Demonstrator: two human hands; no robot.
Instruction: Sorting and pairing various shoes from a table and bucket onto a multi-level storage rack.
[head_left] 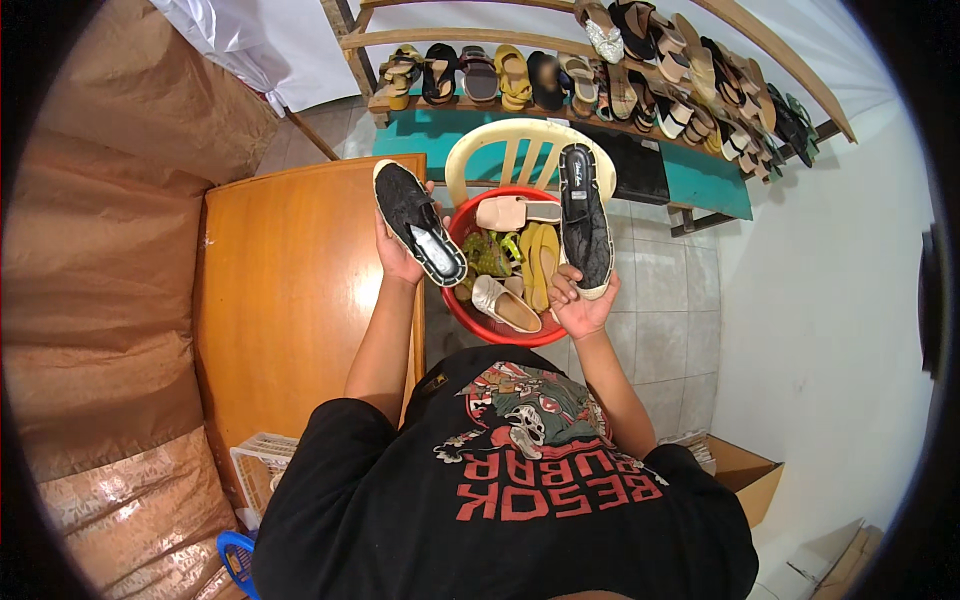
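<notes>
My left hand [402, 250] is closed on a black slip-on shoe [408, 208] with a pale sole edge, its toe pointing up and away over the table's right edge. In my right hand [583, 308] is a matching black slip-on shoe [586, 235], held by its toe end, with the dark insole toward the far side. Between the two shoes, a red basket [470, 318] rests on a cream plastic chair [470, 150]. Inside it lie a pale pink slipper [502, 213], mustard yellow flats [542, 262], a green shoe [487, 256] and a silvery loafer [508, 304].
A wooden table [300, 270] stands at my left, beside brown curtains [110, 270]. Across the back, a wooden rack [400, 103] carries rows of shoes above a teal bench [420, 138]. A cardboard box [745, 480] sits at the lower right, near a white wall [830, 300].
</notes>
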